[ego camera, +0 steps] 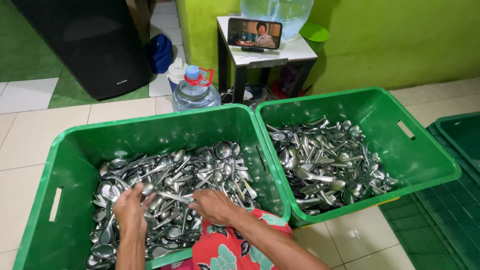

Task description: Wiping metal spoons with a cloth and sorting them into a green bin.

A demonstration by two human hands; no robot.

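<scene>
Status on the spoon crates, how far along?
Done: the right green crate already holds a layer of metal spoons. In hand: both hands, left hand and right hand, dig in the spoon pile of the left green crate; grip unclear. Left: that crate looks heaped, so much seems unhandled.

Two bright green crates [75,165] [430,160] are showing against pale cream floor tiles [30,140]. The spoons [200,175] inside are gleaming silver. A red cloth [225,250] is displaying a teal and white floral pattern. The wall [400,40] is glowing lime green, and the water bottle [196,90] is wearing a blue cap.
</scene>
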